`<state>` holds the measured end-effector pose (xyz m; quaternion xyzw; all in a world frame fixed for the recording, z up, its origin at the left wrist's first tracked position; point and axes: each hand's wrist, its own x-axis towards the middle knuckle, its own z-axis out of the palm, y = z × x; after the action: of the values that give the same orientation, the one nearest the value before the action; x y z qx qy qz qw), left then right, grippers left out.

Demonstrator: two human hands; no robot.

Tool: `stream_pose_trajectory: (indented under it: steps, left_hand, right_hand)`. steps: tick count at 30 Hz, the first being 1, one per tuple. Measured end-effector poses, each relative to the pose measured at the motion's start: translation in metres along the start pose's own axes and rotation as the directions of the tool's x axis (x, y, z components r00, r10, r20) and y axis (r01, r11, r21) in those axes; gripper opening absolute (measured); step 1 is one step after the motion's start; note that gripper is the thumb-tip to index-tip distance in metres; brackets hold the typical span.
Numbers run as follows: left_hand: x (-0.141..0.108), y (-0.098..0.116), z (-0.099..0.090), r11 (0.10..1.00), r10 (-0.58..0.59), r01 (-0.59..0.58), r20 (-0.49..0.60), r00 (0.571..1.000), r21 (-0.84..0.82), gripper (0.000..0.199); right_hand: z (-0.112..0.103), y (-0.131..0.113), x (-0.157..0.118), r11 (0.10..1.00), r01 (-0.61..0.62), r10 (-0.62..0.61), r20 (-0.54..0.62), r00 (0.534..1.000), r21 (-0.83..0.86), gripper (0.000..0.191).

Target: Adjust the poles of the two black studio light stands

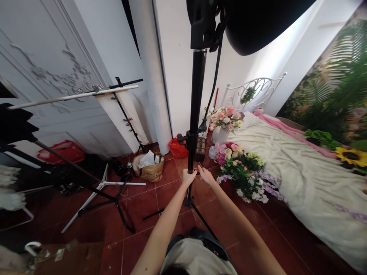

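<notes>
Had the left grip (189,176) clamped round the black light stand (197,89); had the right grip (202,172) just beside, but could not tell whether closed. Saw flowers (228,153) right of both grips, a woven basket (154,172) to their left.

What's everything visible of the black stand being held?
The black stand is roughly upright, tubular, metal-looking, with a knobbed collar partway up and spread legs on red tiles. A dark head tops it, cut off by the frame; a cable hangs alongside. The left hand grips it low down; the right hand is beside it, contact unclear.
</notes>
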<state>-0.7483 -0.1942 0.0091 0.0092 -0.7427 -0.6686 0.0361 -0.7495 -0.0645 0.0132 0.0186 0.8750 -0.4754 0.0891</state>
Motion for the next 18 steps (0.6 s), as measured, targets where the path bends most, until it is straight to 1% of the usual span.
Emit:
stream_pose_trajectory:
  steps: [2, 5, 7, 10, 13, 16, 18]
  left_hand:
    - [0.000, 0.001, 0.000, 1.000, -0.011, 0.011, -0.007, 1.000, -0.005, 0.024]
    - [-0.001, 0.002, -0.001, 1.000, -0.007, 0.007, -0.010, 1.000, -0.007, 0.023]
    - [-0.001, 0.003, -0.001, 1.000, 0.008, -0.008, -0.007, 1.000, 0.001, 0.021]
    - [-0.001, 0.002, -0.001, 1.000, 0.015, -0.015, -0.003, 1.000, 0.014, 0.021]
    - [-0.001, 0.001, 0.000, 1.000, 0.004, -0.003, -0.004, 1.000, 0.027, 0.017]
    - [0.000, -0.002, 0.001, 0.999, -0.006, 0.006, -0.001, 1.000, 0.036, 0.015]
    - [0.000, -0.004, 0.001, 0.999, -0.006, 0.006, -0.001, 1.000, 0.046, 0.016]
  right_hand:
    - [-0.002, 0.008, -0.007, 0.993, 0.102, -0.100, -0.025, 0.995, 0.062, 0.045]
    - [-0.001, 0.021, -0.018, 0.948, 0.268, -0.267, -0.025, 0.963, 0.171, 0.040]
    - [0.003, 0.028, -0.021, 0.925, 0.310, -0.313, -0.020, 0.949, 0.221, 0.040]
    - [0.010, 0.031, -0.019, 0.913, 0.315, -0.316, -0.039, 0.948, 0.258, 0.041]
    - [0.015, 0.029, -0.016, 0.931, 0.276, -0.267, -0.071, 0.961, 0.240, 0.042]
    - [0.015, 0.025, -0.014, 0.961, 0.224, -0.211, -0.093, 0.973, 0.161, 0.044]
    - [0.013, 0.022, -0.012, 0.974, 0.206, -0.199, -0.080, 0.977, 0.096, 0.046]
